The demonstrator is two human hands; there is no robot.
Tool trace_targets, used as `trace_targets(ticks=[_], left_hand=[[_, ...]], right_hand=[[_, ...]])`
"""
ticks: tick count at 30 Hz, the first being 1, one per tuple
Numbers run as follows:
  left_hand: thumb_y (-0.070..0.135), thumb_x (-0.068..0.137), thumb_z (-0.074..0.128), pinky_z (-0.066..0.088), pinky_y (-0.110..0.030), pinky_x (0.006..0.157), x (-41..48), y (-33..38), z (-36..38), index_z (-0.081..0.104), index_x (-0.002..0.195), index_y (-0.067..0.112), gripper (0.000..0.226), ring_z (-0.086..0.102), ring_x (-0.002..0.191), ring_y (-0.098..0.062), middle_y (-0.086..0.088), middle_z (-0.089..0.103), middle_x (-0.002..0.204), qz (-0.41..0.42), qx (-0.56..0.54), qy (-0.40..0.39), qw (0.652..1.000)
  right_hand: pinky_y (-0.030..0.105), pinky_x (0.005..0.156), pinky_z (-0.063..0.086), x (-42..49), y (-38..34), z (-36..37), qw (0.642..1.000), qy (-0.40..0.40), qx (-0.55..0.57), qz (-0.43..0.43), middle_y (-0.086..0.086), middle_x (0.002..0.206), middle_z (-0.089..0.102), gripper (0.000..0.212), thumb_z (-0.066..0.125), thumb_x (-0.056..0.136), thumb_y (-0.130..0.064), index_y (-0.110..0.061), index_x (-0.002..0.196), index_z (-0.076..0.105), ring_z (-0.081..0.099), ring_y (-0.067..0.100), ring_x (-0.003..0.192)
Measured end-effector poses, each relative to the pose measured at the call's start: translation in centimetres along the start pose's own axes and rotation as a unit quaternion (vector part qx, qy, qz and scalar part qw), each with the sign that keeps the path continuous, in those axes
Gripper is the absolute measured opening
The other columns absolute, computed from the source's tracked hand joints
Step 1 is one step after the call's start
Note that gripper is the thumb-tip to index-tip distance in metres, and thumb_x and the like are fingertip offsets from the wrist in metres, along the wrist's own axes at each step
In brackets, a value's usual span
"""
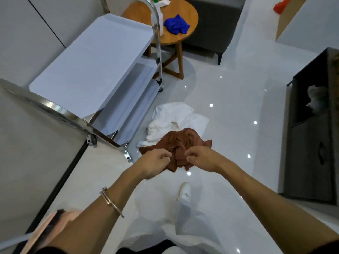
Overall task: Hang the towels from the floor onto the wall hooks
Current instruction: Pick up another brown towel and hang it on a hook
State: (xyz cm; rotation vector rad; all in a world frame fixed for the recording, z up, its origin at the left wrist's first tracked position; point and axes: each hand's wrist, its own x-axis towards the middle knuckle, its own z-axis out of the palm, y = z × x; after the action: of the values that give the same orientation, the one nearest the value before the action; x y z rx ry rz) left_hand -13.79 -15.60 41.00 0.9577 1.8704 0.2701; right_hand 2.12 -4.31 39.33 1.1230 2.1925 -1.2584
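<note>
Brown towel (183, 142) is bunched up low over the floor (229, 88), right in front of the person, and its far edge overlaps the white towel (170, 118) lying just behind it. Can't really tell if it's fully off the floor or partly resting on it.

Both hands are on it. Left hand (156, 162) and right hand (200, 160) each have a tight grip, fingers curled in and pinching folds of the near edge, close together.

So I'd call this the pick-up step for the first towel, nothing hung yet. No hooks in view, so the next move probably means finding a proper edge, lifting it clear and turning to the wall. The cart (91, 61) is close on the left, and a table (183, 39) with a blue cloth (177, 24) sits further back.
</note>
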Motion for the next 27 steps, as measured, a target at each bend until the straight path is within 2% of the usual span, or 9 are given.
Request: trace_targets(ticks=[4,9,12,14,16,20,23,25,27], left_hand=[[0.026,0.095,0.046,0.037,-0.019,0.081,4.9,0.5,0.1,0.058,0.123,0.024,0.031,0.056,0.105,-0.014,0.001,0.061,0.123,-0.029,0.015,-0.016,0.999],[0.023,0.096,0.047,0.036,-0.017,0.084,12.1,-2.4,0.6,0.060,0.121,0.025,0.028,0.056,0.111,-0.012,0.005,0.061,0.125,-0.053,0.025,-0.017,0.998],[0.022,0.095,0.047,0.038,-0.011,0.071,17.9,-4.5,1.1,0.061,0.117,0.029,0.027,0.057,0.099,-0.007,0.008,0.063,0.119,-0.052,0.038,-0.004,0.998],[0.022,0.094,0.047,0.032,-0.001,0.059,21.4,-5.5,1.3,0.062,0.115,0.030,0.026,0.054,0.091,-0.004,0.009,0.064,0.113,-0.050,0.042,0.015,0.998],[0.023,0.095,0.047,0.033,-0.001,0.054,25.2,-6.7,1.9,0.062,0.115,0.031,0.026,0.053,0.082,-0.002,0.010,0.063,0.105,-0.051,0.049,0.027,0.997],[0.020,0.096,0.045,0.032,0.000,0.063,32.6,-10.0,4.6,0.060,0.120,0.027,0.029,0.051,0.092,-0.003,0.008,0.062,0.116,-0.024,0.070,0.011,0.997],[0.020,0.096,0.045,0.033,-0.010,0.081,37.2,-13.2,7.1,0.058,0.122,0.026,0.030,0.055,0.108,-0.010,0.006,0.060,0.123,-0.023,0.089,-0.021,0.996],[0.021,0.095,0.045,0.035,-0.016,0.084,39.6,-15.3,8.7,0.057,0.122,0.027,0.031,0.056,0.109,-0.014,0.005,0.060,0.123,-0.031,0.101,-0.035,0.994],[0.022,0.094,0.044,0.037,-0.019,0.083,41.8,-17.3,10.0,0.056,0.123,0.029,0.032,0.057,0.106,-0.017,0.004,0.061,0.122,-0.035,0.115,-0.045,0.992]], right_hand=[[0.024,0.087,0.046,5.0,2.6,-1.7,0.999,-0.027,0.014,0.013,-0.001,0.124,0.060,0.029,0.048,0.096,-0.021,-0.019,0.121,0.061,0.059,0.017,0.106],[0.021,0.092,0.043,12.6,5.6,-0.2,0.996,-0.059,0.061,0.026,0.002,0.125,0.060,0.032,0.045,0.096,-0.017,-0.016,0.126,0.058,0.057,0.017,0.110],[0.018,0.089,0.042,18.4,7.7,1.4,0.994,-0.048,0.096,0.038,0.002,0.129,0.057,0.034,0.045,0.096,-0.016,-0.015,0.129,0.056,0.055,0.016,0.111],[0.016,0.078,0.043,21.6,8.9,2.2,0.990,-0.039,0.128,0.050,0.003,0.128,0.056,0.034,0.045,0.097,-0.014,-0.014,0.130,0.054,0.054,0.014,0.100],[0.015,0.072,0.043,25.2,10.3,3.4,0.990,-0.030,0.127,0.058,0.006,0.126,0.058,0.034,0.044,0.097,-0.014,-0.014,0.129,0.055,0.051,0.013,0.091],[0.010,0.066,0.041,32.2,13.8,6.3,0.993,-0.010,0.099,0.071,0.006,0.126,0.059,0.032,0.046,0.096,-0.017,-0.016,0.126,0.057,0.053,0.011,0.080],[0.019,0.086,0.041,35.9,16.4,8.7,0.991,-0.019,0.102,0.088,0.006,0.127,0.058,0.032,0.047,0.097,-0.019,-0.015,0.128,0.055,0.057,0.020,0.107],[0.022,0.088,0.041,37.6,17.6,10.2,0.989,-0.031,0.101,0.101,0.007,0.126,0.058,0.033,0.047,0.097,-0.017,-0.014,0.128,0.055,0.056,0.022,0.107],[0.022,0.086,0.041,39.4,19.0,11.4,0.989,-0.040,0.089,0.109,0.008,0.123,0.059,0.031,0.046,0.097,-0.014,-0.012,0.126,0.057,0.055,0.019,0.097]])
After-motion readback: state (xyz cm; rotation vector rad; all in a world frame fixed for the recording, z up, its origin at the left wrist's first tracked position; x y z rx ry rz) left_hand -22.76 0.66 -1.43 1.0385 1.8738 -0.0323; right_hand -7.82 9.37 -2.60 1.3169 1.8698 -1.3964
